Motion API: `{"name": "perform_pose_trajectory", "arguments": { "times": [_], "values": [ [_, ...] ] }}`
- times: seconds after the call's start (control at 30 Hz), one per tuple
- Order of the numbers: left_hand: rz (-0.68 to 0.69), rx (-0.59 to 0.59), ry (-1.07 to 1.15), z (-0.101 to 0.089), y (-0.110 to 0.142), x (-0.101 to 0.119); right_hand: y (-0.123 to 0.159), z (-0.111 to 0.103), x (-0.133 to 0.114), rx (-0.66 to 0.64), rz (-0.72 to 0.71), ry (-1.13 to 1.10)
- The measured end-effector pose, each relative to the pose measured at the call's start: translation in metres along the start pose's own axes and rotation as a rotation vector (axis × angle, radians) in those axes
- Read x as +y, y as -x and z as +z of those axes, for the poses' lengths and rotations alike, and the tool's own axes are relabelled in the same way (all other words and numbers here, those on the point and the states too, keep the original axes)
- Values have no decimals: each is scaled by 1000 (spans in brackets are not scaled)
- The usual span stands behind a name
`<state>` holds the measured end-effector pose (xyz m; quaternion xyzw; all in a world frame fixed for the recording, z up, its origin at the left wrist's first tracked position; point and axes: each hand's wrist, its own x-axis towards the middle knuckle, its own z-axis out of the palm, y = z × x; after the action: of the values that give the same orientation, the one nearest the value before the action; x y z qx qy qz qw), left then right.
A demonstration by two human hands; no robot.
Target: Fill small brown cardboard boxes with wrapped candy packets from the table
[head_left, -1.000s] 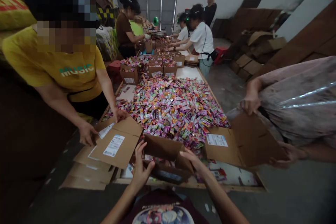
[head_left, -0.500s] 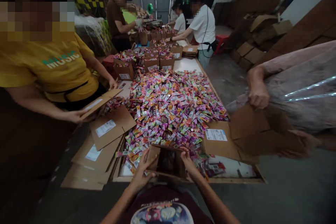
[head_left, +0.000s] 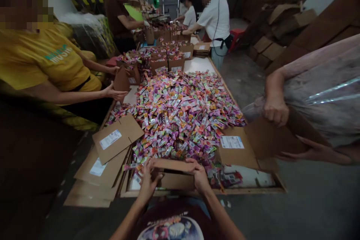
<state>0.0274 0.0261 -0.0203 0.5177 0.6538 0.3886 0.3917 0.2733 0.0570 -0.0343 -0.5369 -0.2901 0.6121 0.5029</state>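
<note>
A small brown cardboard box (head_left: pixel 177 182) is held between my two hands at the near edge of the table. My left hand (head_left: pixel 149 180) grips its left end, with the thumb on the near side. My right hand (head_left: pixel 200 174) is wrapped round its right end. A cardboard flap lies across the box's upper side, above a dark gap. Just beyond the box spreads a large heap of small, colourful wrapped packets (head_left: pixel 180 120).
Flattened cartons (head_left: pixel 118 138) with white labels are stacked left. Another labelled carton (head_left: pixel 232 146) lies right, beside a person's hands folding cardboard (head_left: pixel 267 135). A person in yellow (head_left: pixel 56 63) handles a box. Filled boxes (head_left: pixel 159 63) stand farther back, with people around them.
My box has tilted, and its dark opening now shows mostly as a gap under a flap. The person in yellow has turned flat cardboard into an upright box shape.
</note>
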Motion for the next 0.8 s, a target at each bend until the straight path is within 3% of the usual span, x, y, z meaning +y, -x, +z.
{"name": "perform_pose_trajectory", "arguments": {
  "times": [0.13,0.3,0.43,0.57,0.67,0.73,0.8],
  "values": [
    [5,-81,0,-6,-7,2,5,-11,-3,-19,-58,161],
    [-79,-130,131,-7,-18,7,15,-19,-16,-240,113,53],
    [-124,-238,146,-1,-32,11,15,-4,-4,-67,67,190],
    [-34,-121,-78,15,-45,12,-1,11,9,171,-65,501],
    [43,-46,-325,23,-46,23,-10,15,10,208,-102,592],
    [224,-178,-543,23,-42,37,-10,14,11,217,-106,596],
    [430,-468,-665,21,-40,53,-7,7,15,184,-92,552]
  ]
}}
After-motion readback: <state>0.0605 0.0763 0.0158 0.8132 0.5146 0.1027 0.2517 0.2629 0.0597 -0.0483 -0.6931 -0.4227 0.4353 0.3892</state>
